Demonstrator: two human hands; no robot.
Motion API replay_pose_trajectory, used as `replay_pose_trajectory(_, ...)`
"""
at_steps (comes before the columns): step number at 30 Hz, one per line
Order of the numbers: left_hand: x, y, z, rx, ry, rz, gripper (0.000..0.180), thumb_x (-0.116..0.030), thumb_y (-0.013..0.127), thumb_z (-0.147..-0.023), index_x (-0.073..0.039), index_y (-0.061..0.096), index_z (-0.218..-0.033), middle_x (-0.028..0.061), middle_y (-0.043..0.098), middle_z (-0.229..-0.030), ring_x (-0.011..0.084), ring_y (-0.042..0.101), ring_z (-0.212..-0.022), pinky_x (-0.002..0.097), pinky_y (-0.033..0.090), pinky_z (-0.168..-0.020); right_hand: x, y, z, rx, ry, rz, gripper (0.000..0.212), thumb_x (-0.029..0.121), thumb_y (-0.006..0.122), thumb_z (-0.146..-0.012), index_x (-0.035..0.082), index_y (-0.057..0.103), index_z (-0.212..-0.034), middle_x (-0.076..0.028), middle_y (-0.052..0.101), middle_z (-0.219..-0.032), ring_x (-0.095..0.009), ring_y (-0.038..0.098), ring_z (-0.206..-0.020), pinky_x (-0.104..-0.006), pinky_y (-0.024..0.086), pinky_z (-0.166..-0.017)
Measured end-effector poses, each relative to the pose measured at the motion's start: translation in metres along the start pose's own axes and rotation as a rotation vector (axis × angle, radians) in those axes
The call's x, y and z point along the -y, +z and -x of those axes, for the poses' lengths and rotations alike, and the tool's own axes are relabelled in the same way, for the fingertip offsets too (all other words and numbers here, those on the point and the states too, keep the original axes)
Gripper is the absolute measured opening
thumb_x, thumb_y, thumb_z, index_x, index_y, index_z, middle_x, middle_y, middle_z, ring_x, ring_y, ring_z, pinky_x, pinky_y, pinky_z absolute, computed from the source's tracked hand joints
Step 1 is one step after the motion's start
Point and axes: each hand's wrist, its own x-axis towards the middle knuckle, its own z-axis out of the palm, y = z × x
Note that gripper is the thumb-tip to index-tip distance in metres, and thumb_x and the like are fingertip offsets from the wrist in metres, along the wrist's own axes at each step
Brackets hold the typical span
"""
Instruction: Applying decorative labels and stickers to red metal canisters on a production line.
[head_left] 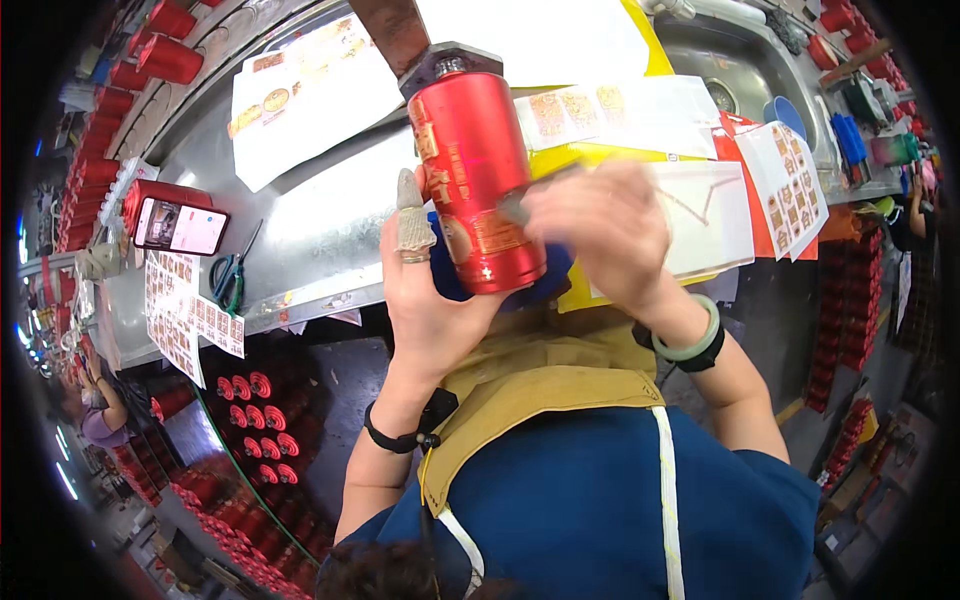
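L to R from my end: phone (180, 226), scissors (232, 275), then L hand (428, 310), fingers partly curled, holding the red bottle (468, 150) low, over the counter (310, 235) edge. Looks stiff, prob light n slick; I'd grip the lower body, off the gold patch (498, 234). R hand (610, 225)'s fingers bent at its side, too blurry, can't tell what they've got.

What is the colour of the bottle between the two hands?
The bottle is metallic red, with gold decorations; the head view shows it.
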Motion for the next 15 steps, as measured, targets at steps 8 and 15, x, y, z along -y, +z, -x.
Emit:
replay_pose_trajectory(8, 0.014, 0.002, 0.007, 0.115, -0.24, 0.372, 0.104, -0.015, 0.091, -0.073, 0.004, 0.034, -0.158, 0.0244, 0.049, -0.152, 0.0352, 0.053, -0.138, 0.0413, 0.041, -0.115, 0.018, 0.011, -0.001, -0.065, 0.592, -0.232, 0.021, 0.005, 0.076, -0.089, 0.003, 0.07, -0.109, -0.016, 0.073, -0.097, -0.034, 0.073, -0.086, -0.0386, 0.057, -0.076)
replay_pose_trajectory(15, -0.009, 0.005, 0.017, 0.016, 0.138, -0.342, 0.073, -0.031, 0.098, -0.059, -0.02, 0.074, -0.127, 0.0277, 0.031, -0.164, 0.0515, 0.029, -0.148, 0.056, 0.03, -0.119, 0.013, 0.002, 0.001, -0.208, 0.723, -0.217, 0.018, 0.002, 0.07, -0.094, 0.002, 0.065, -0.111, -0.009, 0.069, -0.093, -0.02, 0.068, -0.082, -0.0313, 0.053, -0.075)
